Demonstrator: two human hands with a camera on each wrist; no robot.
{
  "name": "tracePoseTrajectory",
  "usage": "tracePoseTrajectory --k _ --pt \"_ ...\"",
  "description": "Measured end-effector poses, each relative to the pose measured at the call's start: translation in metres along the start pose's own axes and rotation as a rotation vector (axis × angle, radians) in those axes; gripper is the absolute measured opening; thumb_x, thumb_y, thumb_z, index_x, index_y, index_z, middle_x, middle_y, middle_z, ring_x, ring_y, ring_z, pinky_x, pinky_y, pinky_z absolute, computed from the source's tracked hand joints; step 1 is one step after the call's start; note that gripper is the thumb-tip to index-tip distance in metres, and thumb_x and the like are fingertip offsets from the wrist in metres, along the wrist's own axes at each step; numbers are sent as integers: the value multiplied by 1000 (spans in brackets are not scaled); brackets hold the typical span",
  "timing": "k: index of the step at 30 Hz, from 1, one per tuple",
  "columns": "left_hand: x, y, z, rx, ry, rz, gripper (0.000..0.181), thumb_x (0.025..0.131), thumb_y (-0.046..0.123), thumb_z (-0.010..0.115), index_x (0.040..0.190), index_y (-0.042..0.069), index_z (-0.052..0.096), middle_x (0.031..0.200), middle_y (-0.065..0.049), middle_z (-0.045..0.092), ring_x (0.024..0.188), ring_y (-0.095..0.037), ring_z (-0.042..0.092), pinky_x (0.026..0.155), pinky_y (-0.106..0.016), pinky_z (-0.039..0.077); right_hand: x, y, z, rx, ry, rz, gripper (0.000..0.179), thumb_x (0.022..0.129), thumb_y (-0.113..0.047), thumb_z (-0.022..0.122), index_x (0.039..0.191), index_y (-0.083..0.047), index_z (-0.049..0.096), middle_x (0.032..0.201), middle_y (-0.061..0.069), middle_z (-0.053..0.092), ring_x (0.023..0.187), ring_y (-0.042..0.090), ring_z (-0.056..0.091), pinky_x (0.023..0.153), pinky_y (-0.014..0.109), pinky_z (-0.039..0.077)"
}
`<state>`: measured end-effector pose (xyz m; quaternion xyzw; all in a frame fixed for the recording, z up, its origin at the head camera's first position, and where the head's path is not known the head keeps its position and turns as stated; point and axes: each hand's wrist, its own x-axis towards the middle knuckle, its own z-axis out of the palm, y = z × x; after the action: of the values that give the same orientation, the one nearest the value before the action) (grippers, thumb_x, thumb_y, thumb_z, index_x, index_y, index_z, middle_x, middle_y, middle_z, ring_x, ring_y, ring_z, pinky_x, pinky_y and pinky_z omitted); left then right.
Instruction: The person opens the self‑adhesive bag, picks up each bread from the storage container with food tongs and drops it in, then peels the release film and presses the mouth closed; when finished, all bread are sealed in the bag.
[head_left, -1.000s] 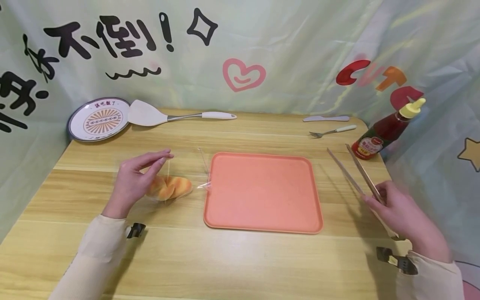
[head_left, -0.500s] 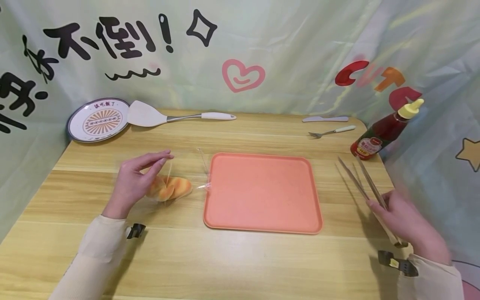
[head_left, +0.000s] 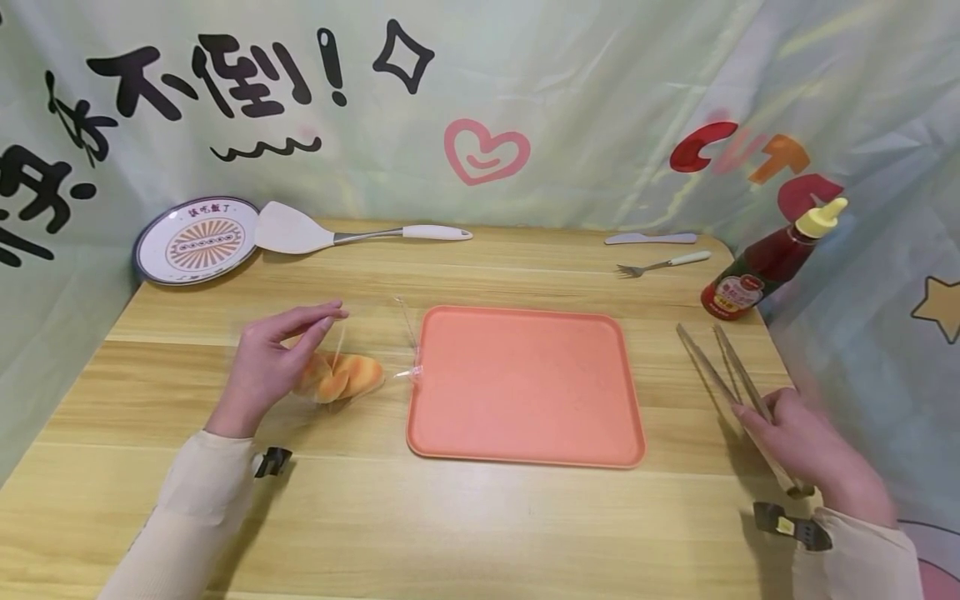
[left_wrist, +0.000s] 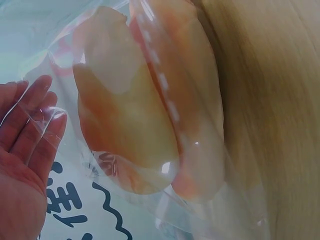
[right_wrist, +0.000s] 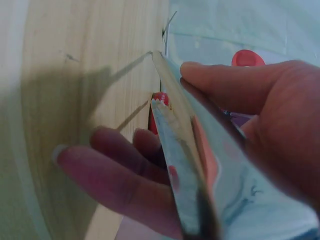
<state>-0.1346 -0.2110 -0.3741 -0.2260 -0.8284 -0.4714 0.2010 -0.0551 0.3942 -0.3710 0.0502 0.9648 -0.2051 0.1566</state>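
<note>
My left hand [head_left: 273,358] pinches the upper edge of a clear plastic bag [left_wrist: 65,117], thumb and fingertips close together in the head view. Golden-brown bread rolls [head_left: 351,377] lie inside it, low over the wooden table; two elongated ones [left_wrist: 125,125] fill much of the left wrist view. The other end of the bag reaches the left edge of a pink rectangular tray [head_left: 525,387]. To the right of the tray, my right hand [head_left: 813,442] grips metal tongs [head_left: 738,375], thumb on one side and fingers on the other. Their two tips stand apart, pointing away, with nothing between them.
At the back left, a patterned plate [head_left: 198,242] lies beside a white spatula [head_left: 296,229]. A table knife [head_left: 651,238] and a fork [head_left: 663,264] lie at the back right. Close beyond the tongs, a red sauce bottle [head_left: 765,271] with a yellow cap stands near the right edge.
My right hand has drawn the tongs nearer to me, their tips moving away from the sauce bottle and slightly right. My left hand and the bag have stayed in place.
</note>
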Motion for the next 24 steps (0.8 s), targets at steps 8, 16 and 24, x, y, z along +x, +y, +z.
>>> tracePoseTrajectory --k 8,16,24 --pt "-1 1 0 -9 7 -11 30 87 -12 67 113 2 73 104 -9 73 100 -2 65 80 -14 49 1 2 -1 -4 -12 23 57 104 -40 46 100 16 50 77 11 53 67 25 51 54 34 42" --pt "0 0 1 -5 10 -4 30 86 -14 67 111 2 74 104 -9 73 100 -1 65 80 -13 49 4 4 0 -25 -95 79 59 101 -45 51 93 13 51 74 9 51 65 23 49 53 34 40" --pt "-1 -1 1 0 11 6 29 84 -16 67 108 0 74 102 -9 73 100 -1 65 83 -14 49 7 7 2 -32 -140 126 68 98 -52 52 97 16 51 76 9 54 69 24 52 55 33 43"
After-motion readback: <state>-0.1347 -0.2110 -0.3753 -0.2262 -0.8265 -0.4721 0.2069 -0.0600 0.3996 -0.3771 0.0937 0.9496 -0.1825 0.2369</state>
